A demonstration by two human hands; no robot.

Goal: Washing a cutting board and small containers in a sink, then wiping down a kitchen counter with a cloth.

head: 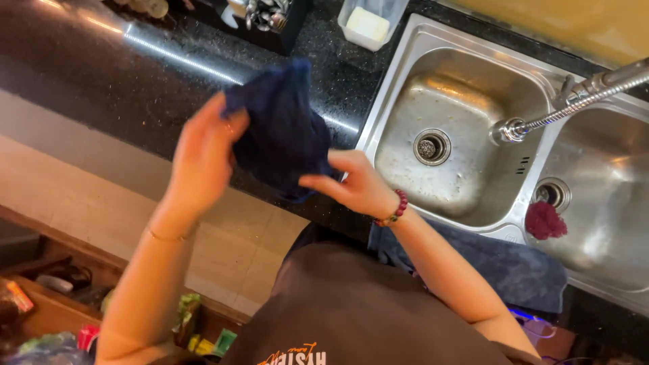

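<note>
At the lower left of the frame we see an open drawer with small colourful packets in it, and above it a pale tiled floor running up to the edge of the black speckled countertop. Left of centre our left hand is raised, its fingers closed around the left edge of a dark blue cloth; a thin bracelet sits on that wrist. The cloth hangs bunched between both hands, in the middle of the frame over the counter's front edge. Just right of it our right hand pinches the cloth's lower right side between thumb and fingers, a red bead bracelet on the wrist. At the top centre stands a white plastic container. Further right lies the steel double sink, with a metal tap reaching over its divider and a dark red scrubber resting by it. A grey-blue towel drapes over the counter edge at the lower right.
</note>
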